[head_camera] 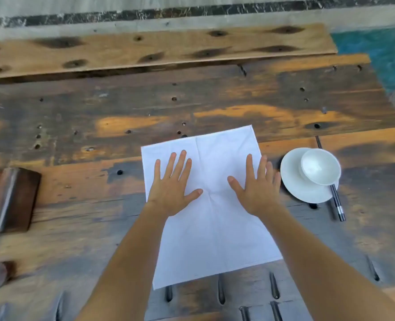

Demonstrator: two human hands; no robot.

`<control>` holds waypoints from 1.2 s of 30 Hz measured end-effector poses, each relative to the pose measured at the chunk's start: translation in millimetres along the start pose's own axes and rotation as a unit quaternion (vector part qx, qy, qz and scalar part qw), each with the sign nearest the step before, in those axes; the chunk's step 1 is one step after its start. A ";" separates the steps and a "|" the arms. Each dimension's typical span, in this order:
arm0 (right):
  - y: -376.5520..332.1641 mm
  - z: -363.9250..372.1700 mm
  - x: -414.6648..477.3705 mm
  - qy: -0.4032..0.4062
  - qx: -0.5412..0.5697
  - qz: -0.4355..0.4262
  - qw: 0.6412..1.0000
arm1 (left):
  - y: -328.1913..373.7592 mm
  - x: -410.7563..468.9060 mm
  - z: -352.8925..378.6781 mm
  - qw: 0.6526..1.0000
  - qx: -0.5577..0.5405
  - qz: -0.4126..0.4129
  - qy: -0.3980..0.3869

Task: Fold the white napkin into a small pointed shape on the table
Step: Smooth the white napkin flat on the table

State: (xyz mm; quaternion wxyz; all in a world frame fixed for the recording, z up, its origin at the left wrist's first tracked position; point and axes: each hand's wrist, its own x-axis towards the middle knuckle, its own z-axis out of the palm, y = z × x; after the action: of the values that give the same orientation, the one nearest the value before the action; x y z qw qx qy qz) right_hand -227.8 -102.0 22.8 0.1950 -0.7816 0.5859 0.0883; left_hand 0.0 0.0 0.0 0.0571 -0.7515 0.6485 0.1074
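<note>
The white napkin (pixel 211 230) lies spread flat on the dark wooden table (pixel 191 103), unfolded, with faint crease lines crossing at its middle. My left hand (pixel 172 186) rests palm down on its left half, fingers spread. My right hand (pixel 257 186) lies palm down on the right half, with its outer fingers over the napkin's right edge. Neither hand grips the cloth.
A white bowl (pixel 320 166) sits on a white saucer (pixel 296 188) just right of the napkin, with dark chopsticks (pixel 337 202) beside it. A brown wooden box (pixel 13 200) stands at the left edge. Slots are cut into the near table edge.
</note>
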 end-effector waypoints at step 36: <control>-104.4 110.5 90.2 0.027 -0.059 -0.345 0.936 | -41.4 13.0 94.6 0.987 -0.076 -0.121 0.070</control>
State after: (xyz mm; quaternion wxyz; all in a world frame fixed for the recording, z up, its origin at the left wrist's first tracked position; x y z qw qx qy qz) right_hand -91.7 -111.6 -89.6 0.1508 -0.9479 0.2791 0.0289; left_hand 34.4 15.1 -97.1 -0.0334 -0.8320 0.5455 0.0956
